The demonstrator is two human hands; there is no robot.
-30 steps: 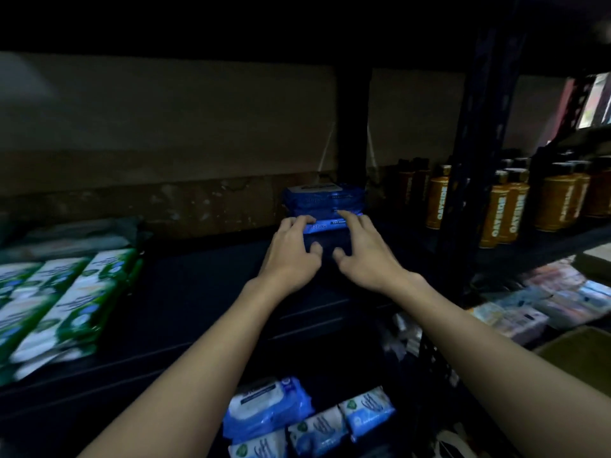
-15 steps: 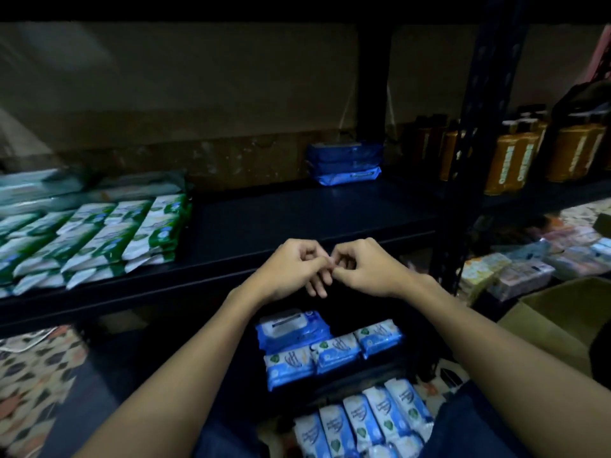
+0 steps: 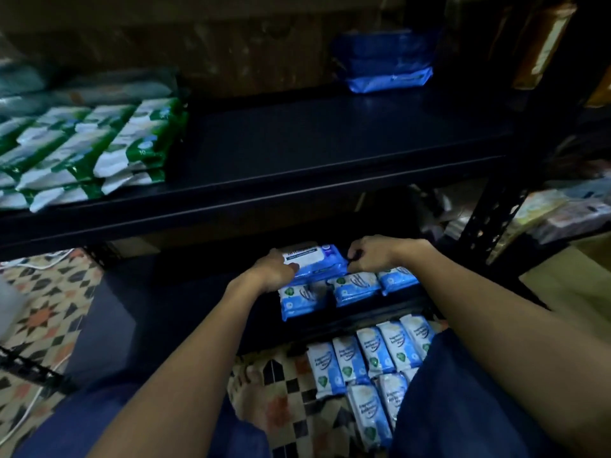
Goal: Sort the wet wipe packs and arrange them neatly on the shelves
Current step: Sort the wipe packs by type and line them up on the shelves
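Note:
A large blue wet wipe pack (image 3: 315, 262) with a white label lies on the lower shelf (image 3: 172, 309). My left hand (image 3: 276, 271) grips its left end and my right hand (image 3: 372, 254) pinches its right end. In front of it sits a row of small light-blue packs (image 3: 350, 287). A stack of dark blue packs (image 3: 385, 66) stands at the back of the upper shelf (image 3: 314, 147). Green and white packs (image 3: 86, 148) are lined up on that shelf's left side.
Several more light-blue packs (image 3: 367, 361) lie on the patterned tile floor (image 3: 43, 312) by my bare foot (image 3: 254, 391). A black shelf upright (image 3: 489, 223) stands at the right, with other pastel packs (image 3: 562, 209) and amber bottles (image 3: 542, 41) beyond it.
My hands left the dark blue stack on the upper shelf, came down together and now hold the large blue pack on the lower shelf. The view has tilted downward.

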